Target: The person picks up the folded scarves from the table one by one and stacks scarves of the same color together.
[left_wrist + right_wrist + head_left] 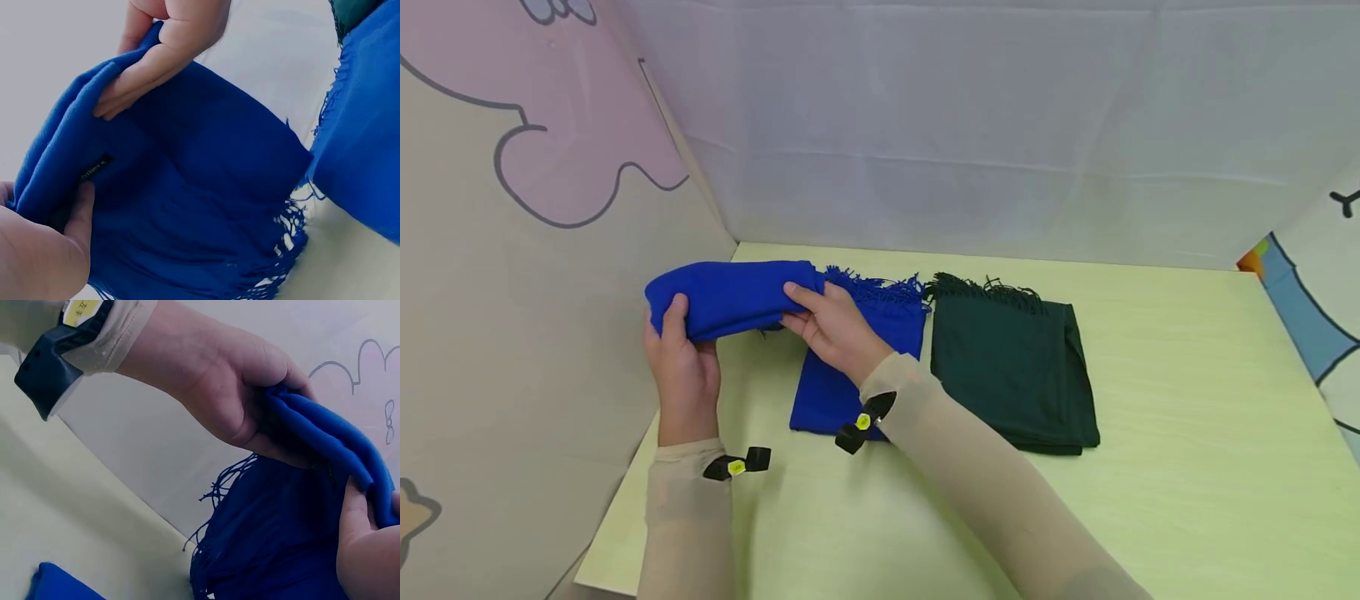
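Observation:
Both hands hold a folded blue scarf (737, 292) up over the left part of the table. My left hand (687, 383) grips its left end, thumb on the near face. At the right end my right hand (838, 329) pinches the folded edge between thumb and fingers. The left wrist view shows the scarf hanging down from the hands, with fringe (290, 231) along its lower side and a small dark label (97, 166) near the left thumb. A second blue scarf (827, 396) lies folded on the table, partly hidden behind the right hand and wrist.
A dark green fringed scarf (1000, 358) lies folded to the right of the second blue one. The pale yellow-green table (1187, 417) meets a white cloth backdrop (985, 125) behind and a wall with cartoon drawings (572, 158) at left.

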A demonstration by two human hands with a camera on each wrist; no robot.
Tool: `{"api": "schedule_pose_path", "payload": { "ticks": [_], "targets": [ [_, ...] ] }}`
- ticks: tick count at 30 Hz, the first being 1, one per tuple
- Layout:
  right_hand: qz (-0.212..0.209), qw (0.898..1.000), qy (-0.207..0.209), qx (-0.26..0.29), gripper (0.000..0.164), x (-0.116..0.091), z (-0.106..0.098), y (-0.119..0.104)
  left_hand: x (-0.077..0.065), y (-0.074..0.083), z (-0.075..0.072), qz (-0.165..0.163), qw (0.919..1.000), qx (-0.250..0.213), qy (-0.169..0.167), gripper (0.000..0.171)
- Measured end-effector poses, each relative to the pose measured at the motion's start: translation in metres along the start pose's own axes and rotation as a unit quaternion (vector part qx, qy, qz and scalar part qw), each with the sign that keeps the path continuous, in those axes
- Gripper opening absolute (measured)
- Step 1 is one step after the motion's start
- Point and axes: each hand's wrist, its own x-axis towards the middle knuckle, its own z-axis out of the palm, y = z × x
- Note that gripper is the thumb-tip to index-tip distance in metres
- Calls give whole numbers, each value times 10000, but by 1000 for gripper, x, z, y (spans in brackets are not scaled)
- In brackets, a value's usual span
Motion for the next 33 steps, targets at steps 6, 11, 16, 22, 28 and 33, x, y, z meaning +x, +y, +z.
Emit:
{"api": "schedule_pose_path", "payload": {
  "ticks": [6, 11, 16, 22, 28, 33],
  "targets": [
    [-194, 9996, -138, -166, 39, -6, -5, -16, 1, -3, 11, 229, 9974, 671, -137, 36],
    [-349, 9988, -283, -186, 42, -12, -10, -30, 2, -6, 24, 291, 9920, 1168, -368, 33],
    [-636, 9970, -396, -203, 42, -18, -18, -45, 4, -12, 41, 309, 9874, 1398, -676, 31],
    [-1038, 9940, -305, -149, 40, -25, -27, -64, 8, -22, 62, 115, 9831, 1485, -1064, 28],
    [-1331, 9910, -112, 14, 38, -33, -30, -77, 12, -33, 78, -120, 9834, 1226, -1333, 28],
    [-1502, 9886, 73, 116, 37, -37, -29, -83, 13, -39, 86, -310, 9836, 1049, -1438, 26]
  ]
}}
